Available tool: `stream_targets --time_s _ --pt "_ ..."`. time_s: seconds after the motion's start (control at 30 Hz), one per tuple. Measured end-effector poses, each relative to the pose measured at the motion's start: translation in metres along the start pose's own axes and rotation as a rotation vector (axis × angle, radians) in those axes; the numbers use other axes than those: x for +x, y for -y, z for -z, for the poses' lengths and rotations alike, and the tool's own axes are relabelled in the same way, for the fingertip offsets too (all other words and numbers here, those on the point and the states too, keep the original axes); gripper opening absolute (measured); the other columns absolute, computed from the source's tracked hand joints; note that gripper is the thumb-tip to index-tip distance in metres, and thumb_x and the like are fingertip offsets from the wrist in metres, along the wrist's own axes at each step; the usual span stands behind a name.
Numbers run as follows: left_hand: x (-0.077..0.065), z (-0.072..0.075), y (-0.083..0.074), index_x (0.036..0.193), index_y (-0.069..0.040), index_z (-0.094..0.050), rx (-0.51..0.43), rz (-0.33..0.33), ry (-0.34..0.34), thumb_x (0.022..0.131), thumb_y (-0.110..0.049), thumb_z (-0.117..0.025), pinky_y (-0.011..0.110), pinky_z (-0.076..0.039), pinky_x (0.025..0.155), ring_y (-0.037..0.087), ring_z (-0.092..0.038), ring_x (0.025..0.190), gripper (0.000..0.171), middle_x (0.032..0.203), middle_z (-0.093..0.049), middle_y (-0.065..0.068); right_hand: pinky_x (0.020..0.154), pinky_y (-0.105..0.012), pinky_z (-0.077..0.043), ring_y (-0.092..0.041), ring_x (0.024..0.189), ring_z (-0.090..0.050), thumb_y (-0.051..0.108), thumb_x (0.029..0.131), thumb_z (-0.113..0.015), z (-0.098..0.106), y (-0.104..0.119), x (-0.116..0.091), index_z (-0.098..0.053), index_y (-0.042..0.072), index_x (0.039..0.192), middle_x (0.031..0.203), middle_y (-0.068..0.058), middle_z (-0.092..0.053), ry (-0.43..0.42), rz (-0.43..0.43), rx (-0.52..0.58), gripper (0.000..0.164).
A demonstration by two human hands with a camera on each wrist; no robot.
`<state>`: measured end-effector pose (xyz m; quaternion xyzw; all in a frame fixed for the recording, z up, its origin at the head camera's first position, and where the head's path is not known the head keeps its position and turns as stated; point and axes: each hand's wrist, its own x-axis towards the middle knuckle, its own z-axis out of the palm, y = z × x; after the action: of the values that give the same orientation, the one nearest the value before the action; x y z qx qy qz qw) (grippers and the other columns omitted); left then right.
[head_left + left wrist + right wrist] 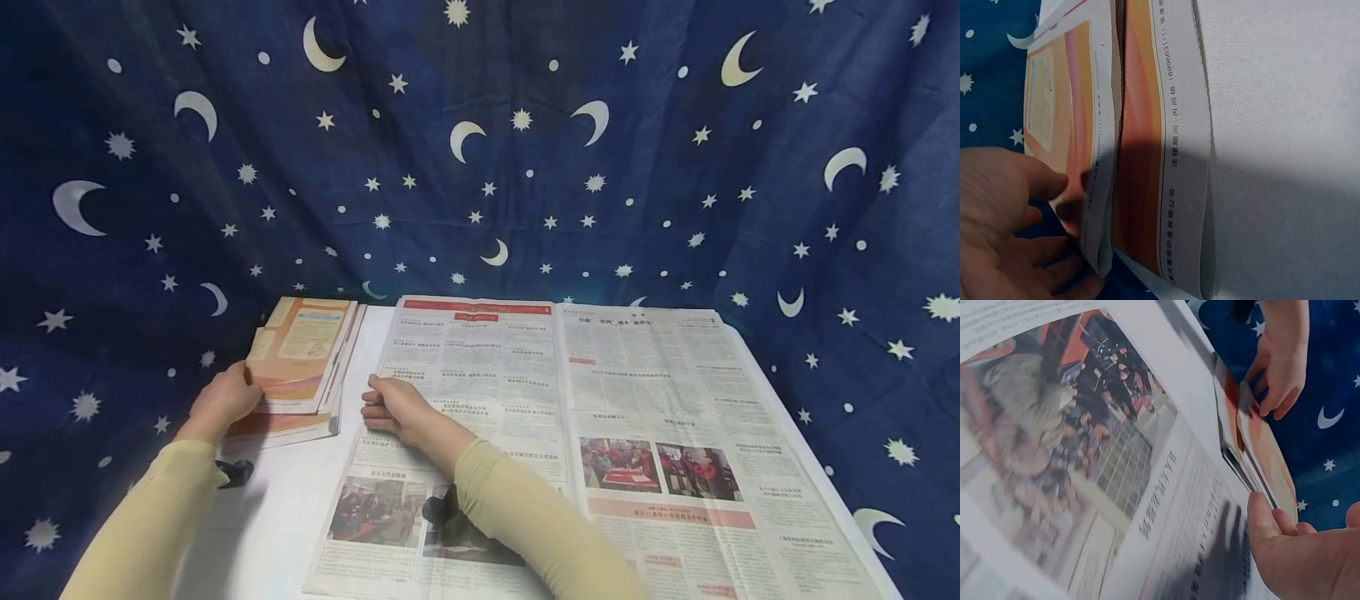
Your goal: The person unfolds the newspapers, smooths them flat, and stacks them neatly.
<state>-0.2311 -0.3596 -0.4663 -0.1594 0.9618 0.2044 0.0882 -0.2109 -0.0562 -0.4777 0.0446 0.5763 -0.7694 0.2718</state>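
We see the left hand (225, 396) pinch the left edge of the stacked orange papers (300, 350), thumb on top. They lie on the left of the tabletop (240, 533), near the spread newspaper (645, 392) but apart from it. Our right hand (405, 410), loosely curled and holding nothing, is over the newspaper's left edge, its palm turned toward the papers.

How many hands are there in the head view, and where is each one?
2: the left hand is at the left edge of the orange papers; the right hand is at the left edge of the open newspaper.
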Motion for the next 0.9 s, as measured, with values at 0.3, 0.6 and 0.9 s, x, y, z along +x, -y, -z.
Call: stream_targets --time_s 0.3,0.6,0.9 --pt "-0.0016 -0.0084 -0.0046 0.144 0.013 -0.031 0.064 -0.018 -0.158 0.095 -0.011 -0.057 0.072 -0.041 0.094 0.061 -0.046 0.114 0.061 0.125 -0.043 0.043 0.092 -0.040 -0.058 -0.036 0.116 -0.066 0.040 0.103 -0.056 -0.0095 -0.0043 0.0053 -0.054 -0.009 0.137 0.123 -0.021 -0.065 0.011 -0.016 -0.033 0.059" --pt "-0.0016 -0.0045 -0.0019 0.144 0.019 -0.035 -0.132 -0.026 -0.153 0.093 -0.004 -0.048 0.069 -0.041 0.099 0.056 -0.047 0.112 0.057 0.131 -0.041 0.046 0.096 -0.043 -0.056 -0.036 0.117 -0.065 0.038 0.103 -0.057 -0.0046 -0.0086 0.0094 -0.051 -0.008 0.140 0.127 -0.021 -0.063 0.025 -0.020 -0.007 0.059" --pt "-0.0018 -0.0011 -0.0061 0.152 0.018 -0.023 -0.548 -0.049 -0.056 0.099 -0.002 -0.036 0.043 -0.056 0.087 0.042 -0.051 0.112 0.058 0.140 -0.039 0.040 0.095 -0.042 -0.056 -0.036 0.115 -0.065 0.035 0.102 -0.061 -0.0006 -0.0073 0.0096 -0.051 -0.006 0.143 0.124 -0.019 -0.064 0.007 -0.016 -0.008 0.059"
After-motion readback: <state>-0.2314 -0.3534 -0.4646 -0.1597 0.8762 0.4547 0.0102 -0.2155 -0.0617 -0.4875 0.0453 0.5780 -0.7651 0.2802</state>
